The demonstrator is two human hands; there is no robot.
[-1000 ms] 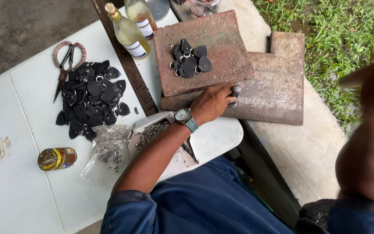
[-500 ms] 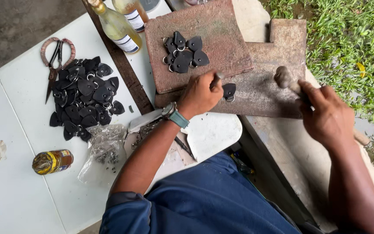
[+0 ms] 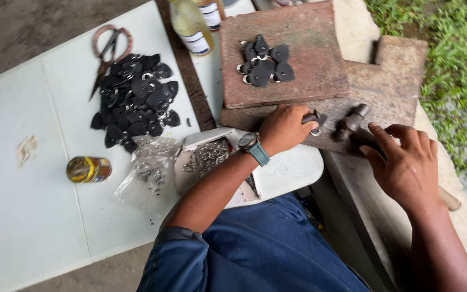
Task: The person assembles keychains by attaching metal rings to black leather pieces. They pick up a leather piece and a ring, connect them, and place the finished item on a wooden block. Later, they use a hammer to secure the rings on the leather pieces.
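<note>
Outdoors: white table (image 3: 39,178), 2 stacked brick slabs (image 3: 390,81), grass beyond. I see left hand (image 3: 282,128) pinching a black leather tab (image 3: 315,117) on the lower slab; right hand (image 3: 406,167) clenched round a hammer (image 3: 352,123) (lower than 0.5 s ago), head beside the tab.

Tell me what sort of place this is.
Probably a makeshift outdoor craft bench: grass borders the brick slabs used as an anvil, the right hand grips a hammer, and a pile of black leather tabs lies by scissors on the white table.
</note>
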